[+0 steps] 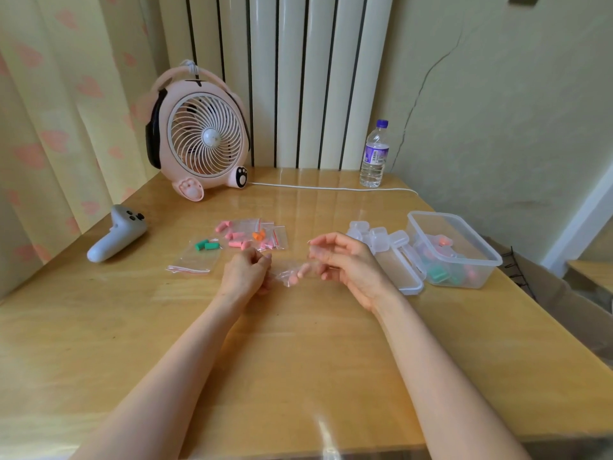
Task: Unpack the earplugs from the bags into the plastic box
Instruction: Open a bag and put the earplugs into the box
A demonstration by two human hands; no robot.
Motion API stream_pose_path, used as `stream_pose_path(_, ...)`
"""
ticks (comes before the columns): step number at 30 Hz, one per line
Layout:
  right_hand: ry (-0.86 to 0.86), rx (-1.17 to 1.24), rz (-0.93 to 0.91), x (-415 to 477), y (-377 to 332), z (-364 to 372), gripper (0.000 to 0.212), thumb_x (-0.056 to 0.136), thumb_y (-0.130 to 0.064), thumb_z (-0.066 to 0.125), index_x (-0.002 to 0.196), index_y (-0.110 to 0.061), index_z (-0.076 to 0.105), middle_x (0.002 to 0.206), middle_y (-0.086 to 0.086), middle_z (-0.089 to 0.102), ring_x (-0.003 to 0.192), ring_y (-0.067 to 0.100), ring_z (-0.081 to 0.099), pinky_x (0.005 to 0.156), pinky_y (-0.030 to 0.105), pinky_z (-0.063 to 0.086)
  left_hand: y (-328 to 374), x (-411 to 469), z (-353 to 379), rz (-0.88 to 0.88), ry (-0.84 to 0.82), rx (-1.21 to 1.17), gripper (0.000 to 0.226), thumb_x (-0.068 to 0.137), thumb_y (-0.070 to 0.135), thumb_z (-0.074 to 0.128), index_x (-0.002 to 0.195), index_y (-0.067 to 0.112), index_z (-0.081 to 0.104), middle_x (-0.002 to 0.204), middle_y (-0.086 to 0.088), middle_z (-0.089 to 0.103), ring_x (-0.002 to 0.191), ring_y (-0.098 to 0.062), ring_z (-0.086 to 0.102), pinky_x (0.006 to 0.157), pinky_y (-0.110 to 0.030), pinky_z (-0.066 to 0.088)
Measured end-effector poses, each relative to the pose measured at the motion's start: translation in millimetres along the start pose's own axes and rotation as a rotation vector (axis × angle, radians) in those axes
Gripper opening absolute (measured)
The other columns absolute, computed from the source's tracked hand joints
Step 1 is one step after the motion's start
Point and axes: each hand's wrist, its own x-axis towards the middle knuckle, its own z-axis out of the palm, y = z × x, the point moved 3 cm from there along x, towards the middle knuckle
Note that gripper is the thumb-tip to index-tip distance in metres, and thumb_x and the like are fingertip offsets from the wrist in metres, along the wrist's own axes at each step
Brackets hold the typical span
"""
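Between my hands hangs a small clear zip bag (292, 272) with pink earplugs inside. My left hand (247, 272) pinches its left end with curled fingers. My right hand (345, 260) holds its right end, fingers curled around the plastic. Behind them lie several more zip bags (255, 235) with pink and orange earplugs, and one bag with green earplugs (199, 255). The clear plastic box (459, 257) stands at the right, open, holding small cases and green and pink earplugs.
The box lid (403, 268) and several small clear cases (374, 235) lie left of the box. A grey controller (116, 234) rests at the left. A pink fan (199, 134), its white cable (331, 188) and a water bottle (374, 156) stand at the back.
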Motion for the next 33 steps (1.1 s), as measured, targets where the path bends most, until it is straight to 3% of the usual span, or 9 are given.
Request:
stream_pose_path(2,-0.042,0.125,-0.031,0,-3,1,0.020,0.079,-0.007,0.067,0.097,-0.004,0.061,0.085,0.012,0.064,0.071,0.017,0.062,0.066,0.026,0.055,1,-1,-1,-0.021,-0.014,0.055,0.031,0.095,0.019,0.049,0.066,0.010,0.051,0.054,-0.005,0.057,0.043,-0.018,0.053,0.044,-0.022,0.044)
stream_pose_path(4,-0.051,0.109,-0.070,1,-3,1,0.023,0.077,0.004,0.067,0.099,-0.002,0.061,0.084,0.011,0.064,0.080,0.022,0.066,0.075,0.030,0.056,2,-3,-2,-0.041,-0.035,0.102,0.033,0.095,0.019,0.050,0.063,0.009,0.053,0.050,-0.004,0.056,0.043,-0.018,0.050,0.042,-0.021,0.040)
stream_pose_path(8,0.104,-0.071,-0.120,0,-3,-1,0.024,0.078,0.012,0.065,0.088,-0.010,0.065,0.074,0.007,0.060,0.065,0.013,0.063,0.063,0.024,0.053,4,-5,-3,-0.082,-0.067,0.114,0.033,0.094,0.017,0.051,0.061,0.009,0.054,0.045,-0.003,0.052,0.041,-0.016,0.047,0.036,-0.017,0.037)
stream_pose_path(15,0.291,-0.087,-0.218,-3,-11,-6,0.022,0.076,0.012,0.066,0.079,-0.010,0.061,0.062,0.004,0.053,0.052,0.006,0.055,0.053,0.018,0.048,3,-9,1,-0.206,-0.169,-0.027,0.033,0.090,0.009,0.053,0.057,0.006,0.053,0.048,-0.007,0.045,0.043,-0.018,0.036,0.033,-0.013,0.027)
stream_pose_path(22,0.100,-0.242,-0.193,-1,-8,3,0.019,0.080,-0.006,0.070,0.092,-0.021,0.067,0.083,0.001,0.062,0.063,0.008,0.054,0.054,0.018,0.044,6,-14,-1,-0.261,-0.163,-0.124,0.028,0.086,0.001,0.049,0.059,0.003,0.052,0.053,-0.011,0.046,0.026,-0.009,0.033,0.030,-0.011,0.026)
stream_pose_path(27,0.158,-0.331,-0.205,-1,-4,5,0.017,0.075,-0.003,0.074,0.072,-0.017,0.067,0.066,-0.011,0.062,0.058,0.002,0.050,0.055,0.018,0.042,6,-14,0,-0.260,-0.168,-0.125,0.029,0.088,0.006,0.051,0.059,0.005,0.052,0.053,-0.010,0.046,0.029,-0.010,0.034,0.030,-0.011,0.025)
stream_pose_path(33,0.219,-0.287,-0.256,-1,-8,2,0.012,0.080,-0.008,0.072,0.072,-0.016,0.067,0.052,-0.017,0.056,0.051,0.000,0.043,0.051,0.009,0.034,3,-7,0,-0.134,-0.103,-0.016,0.036,0.094,0.028,0.052,0.063,0.010,0.053,0.052,-0.005,0.048,0.045,-0.017,0.040,0.040,-0.020,0.030)
